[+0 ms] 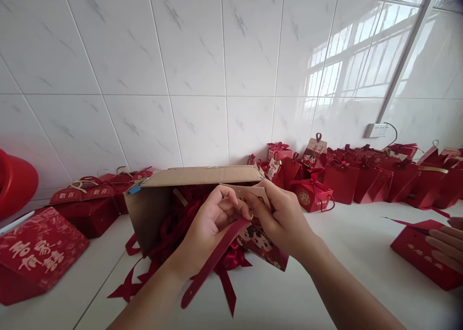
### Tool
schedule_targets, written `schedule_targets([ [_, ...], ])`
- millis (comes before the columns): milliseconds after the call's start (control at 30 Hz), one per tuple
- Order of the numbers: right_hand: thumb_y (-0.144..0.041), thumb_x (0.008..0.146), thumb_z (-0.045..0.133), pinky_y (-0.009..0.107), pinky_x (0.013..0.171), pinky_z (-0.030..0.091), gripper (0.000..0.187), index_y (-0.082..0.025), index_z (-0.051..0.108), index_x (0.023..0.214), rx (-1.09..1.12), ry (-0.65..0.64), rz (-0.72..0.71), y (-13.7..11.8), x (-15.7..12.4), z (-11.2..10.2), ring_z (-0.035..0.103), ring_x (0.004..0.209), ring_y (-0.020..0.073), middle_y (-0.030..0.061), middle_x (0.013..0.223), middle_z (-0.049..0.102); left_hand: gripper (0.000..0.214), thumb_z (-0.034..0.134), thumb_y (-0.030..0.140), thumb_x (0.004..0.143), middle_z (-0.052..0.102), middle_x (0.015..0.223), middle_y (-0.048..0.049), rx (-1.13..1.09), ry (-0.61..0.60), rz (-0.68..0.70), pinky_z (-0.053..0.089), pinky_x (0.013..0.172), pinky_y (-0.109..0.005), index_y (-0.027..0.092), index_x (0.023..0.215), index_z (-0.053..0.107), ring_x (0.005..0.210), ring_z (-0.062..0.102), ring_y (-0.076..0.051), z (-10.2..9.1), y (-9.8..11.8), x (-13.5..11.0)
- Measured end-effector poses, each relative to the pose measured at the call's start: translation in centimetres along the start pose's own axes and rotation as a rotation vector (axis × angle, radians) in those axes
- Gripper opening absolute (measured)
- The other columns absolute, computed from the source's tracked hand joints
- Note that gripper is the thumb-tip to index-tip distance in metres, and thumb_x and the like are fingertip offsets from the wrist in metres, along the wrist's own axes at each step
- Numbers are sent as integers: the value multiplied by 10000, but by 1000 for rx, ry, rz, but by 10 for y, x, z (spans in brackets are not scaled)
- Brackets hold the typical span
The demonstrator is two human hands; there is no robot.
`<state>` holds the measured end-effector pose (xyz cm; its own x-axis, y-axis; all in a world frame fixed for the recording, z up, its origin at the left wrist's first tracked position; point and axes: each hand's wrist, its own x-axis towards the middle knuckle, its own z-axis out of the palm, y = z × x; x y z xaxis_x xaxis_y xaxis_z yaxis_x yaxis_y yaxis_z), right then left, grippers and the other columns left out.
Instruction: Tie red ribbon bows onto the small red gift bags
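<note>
Between my hands, above the table, is a small red and cream gift box (258,238) printed with cartoon figures. My right hand (284,212) grips its upper right edge, thumb on the near face. With my left hand (217,214) I pinch a dark red strap (211,267) close to the box's top edge, where a small gold-coloured bit shows. The strap's free, rounded end hangs down toward me. Behind my hands a cardboard box (142,219) lies open toward me, with dark red ribbons (227,291) spilling out of it onto the table.
Many red gift boxes (340,180) line the wall at right. Red boxes with cord handles (87,214) and a large patterned red box (43,257) stand left, near a red plastic container (16,183). At far right another person's hand (448,243) touches a red box (423,253).
</note>
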<state>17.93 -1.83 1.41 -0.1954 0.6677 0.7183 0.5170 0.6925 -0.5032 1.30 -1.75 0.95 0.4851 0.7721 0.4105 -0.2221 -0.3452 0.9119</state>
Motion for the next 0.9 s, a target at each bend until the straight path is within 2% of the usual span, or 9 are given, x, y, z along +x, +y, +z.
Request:
schedule_targets([
  [200,-147,863,421,235,466,234,244,-225,271,688,-9,-22,-1,0,0,3,320,506,107,-45,586,391,238,617,157,866,555,855,20,-4,-5,46,442,605,-183,238,925,400,717,508,-84,3,-5,-2],
  [533,-176,897,383,242,481,245,226,-226,286,699,2,-39,37,-5,-1,3,360,530,120,-34,596,416,278,637,131,839,558,852,30,-26,45,106,445,544,-173,236,877,382,636,512,-65,12,-2,-5],
  [767,-195,896,409,234,494,259,229,-219,306,693,-19,9,90,-5,-1,7,364,536,116,-32,605,430,286,635,179,845,553,828,31,-4,109,112,369,465,-152,218,807,354,523,438,-29,14,-1,-3],
  [900,-178,881,426,228,482,246,259,-223,271,680,-10,20,99,-3,0,11,333,521,110,-48,582,376,283,624,185,851,568,848,25,28,116,113,375,467,-164,225,807,347,528,444,-42,14,-2,-3],
])
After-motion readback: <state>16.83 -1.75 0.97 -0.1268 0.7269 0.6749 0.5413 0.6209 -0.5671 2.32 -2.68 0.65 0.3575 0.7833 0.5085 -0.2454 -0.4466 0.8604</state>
